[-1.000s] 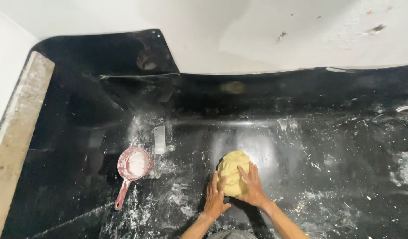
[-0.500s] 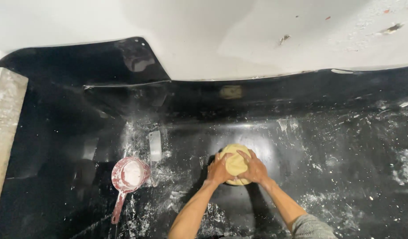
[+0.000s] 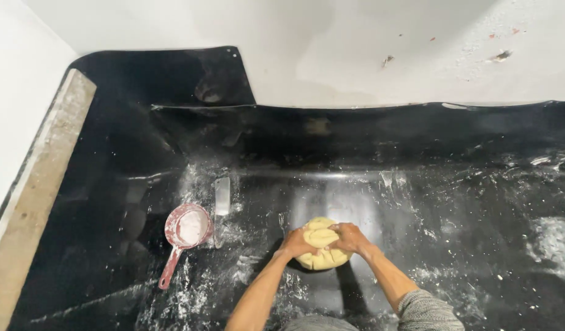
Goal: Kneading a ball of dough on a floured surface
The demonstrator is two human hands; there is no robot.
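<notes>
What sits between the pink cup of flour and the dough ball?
Nothing solid: in the head view, only the flour-dusted black surface lies between the pink measuring cup and the dough ball. The metal scraper lies farther back.

A black worktop (image 3: 466,202) fills most of the frame, and white flour is spread over it in streaks and patches. At the lower left of centre lies a small pink scoop (image 3: 185,232) with flour inside; its handle points to the lower left. Just beside it, to the upper right, a flat metal scraper (image 3: 222,196) lies on the surface. A pale wooden plank (image 3: 37,196) runs along the left edge. Behind, at the top, stands a white wall (image 3: 356,49) with some small marks at the upper right.
</notes>
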